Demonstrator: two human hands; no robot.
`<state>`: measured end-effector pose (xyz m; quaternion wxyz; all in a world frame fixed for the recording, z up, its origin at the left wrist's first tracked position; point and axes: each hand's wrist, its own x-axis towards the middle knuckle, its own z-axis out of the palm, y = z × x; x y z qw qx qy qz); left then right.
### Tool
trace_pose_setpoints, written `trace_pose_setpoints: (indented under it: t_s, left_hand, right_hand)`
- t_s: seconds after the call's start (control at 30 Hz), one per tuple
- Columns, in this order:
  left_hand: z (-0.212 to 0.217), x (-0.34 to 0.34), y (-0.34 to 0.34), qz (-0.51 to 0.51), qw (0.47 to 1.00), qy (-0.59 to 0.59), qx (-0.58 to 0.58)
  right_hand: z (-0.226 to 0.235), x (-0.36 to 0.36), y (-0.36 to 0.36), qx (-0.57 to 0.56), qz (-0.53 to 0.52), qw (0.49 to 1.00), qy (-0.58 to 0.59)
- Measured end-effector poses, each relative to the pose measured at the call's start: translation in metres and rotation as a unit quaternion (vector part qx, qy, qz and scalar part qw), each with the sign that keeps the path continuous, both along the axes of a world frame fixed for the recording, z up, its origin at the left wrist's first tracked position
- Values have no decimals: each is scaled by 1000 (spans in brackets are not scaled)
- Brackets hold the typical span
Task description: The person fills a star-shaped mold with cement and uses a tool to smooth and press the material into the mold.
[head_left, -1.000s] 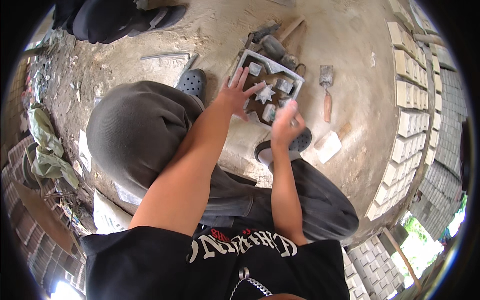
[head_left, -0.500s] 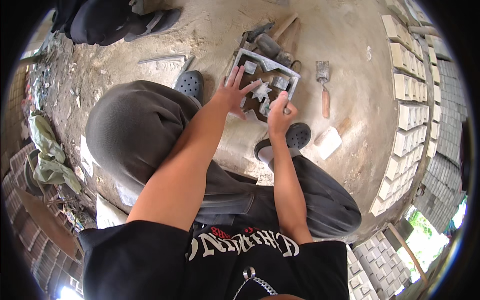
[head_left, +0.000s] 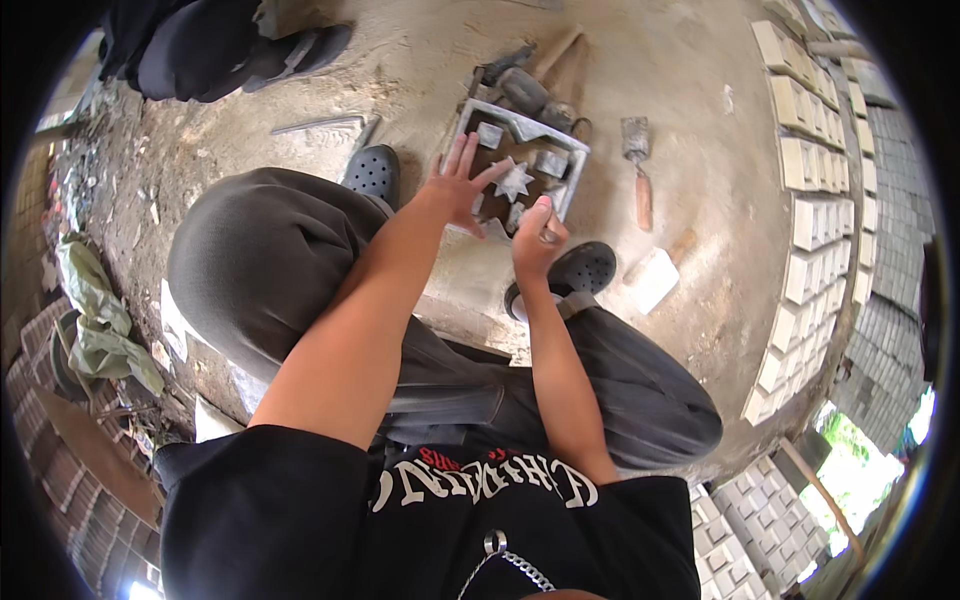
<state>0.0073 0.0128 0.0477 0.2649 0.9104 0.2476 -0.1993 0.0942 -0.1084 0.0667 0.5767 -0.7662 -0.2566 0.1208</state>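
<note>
A square grey mould frame (head_left: 478,116) lies on the dusty ground in front of my knees, with a star-shaped insert (head_left: 516,182) and small grey blocks inside it. My left hand (head_left: 457,187) rests on the mould's near left side, fingers spread and flat. My right hand (head_left: 537,236) hovers at the mould's near right corner, fingers curled around a small object that I cannot make out.
A trowel with a wooden handle (head_left: 640,172) lies right of the mould, a hammer (head_left: 540,62) behind it. Rows of pale cast blocks (head_left: 815,215) curve along the right. Dark clogs (head_left: 374,172) sit on my feet. Another person's dark trousers (head_left: 185,50) show top left.
The mould sits higher in the view now. My right hand has pulled back slightly to the mould's near right corner. My left hand stays spread on the mould.
</note>
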Motion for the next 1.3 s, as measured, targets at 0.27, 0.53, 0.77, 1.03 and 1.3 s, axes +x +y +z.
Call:
trace_pose_setpoints:
  t_s: [0.27, 0.53, 0.77, 1.03, 1.3]
  left_hand:
    - [-9, -10, 3, 12, 1000, 9, -2]
    - [-4, -4, -2, 5, 1000, 16, -17]
    - [-5, -10, 2, 17, 1000, 15, -13]
    - [-6, -12, 4, 1, 1000, 17, -15]
    - [-8, -12, 4, -6, 1000, -21, 6]
  right_hand:
    - [69, 13, -4, 140, 42, 981, 127]
    - [-13, 10, -13, 76, 154, 983, -59]
    - [27, 4, -6, 87, 158, 983, -29]
    - [27, 2, -4, 41, 171, 984, -19]
    - [20, 6, 0, 79, 159, 984, 19]
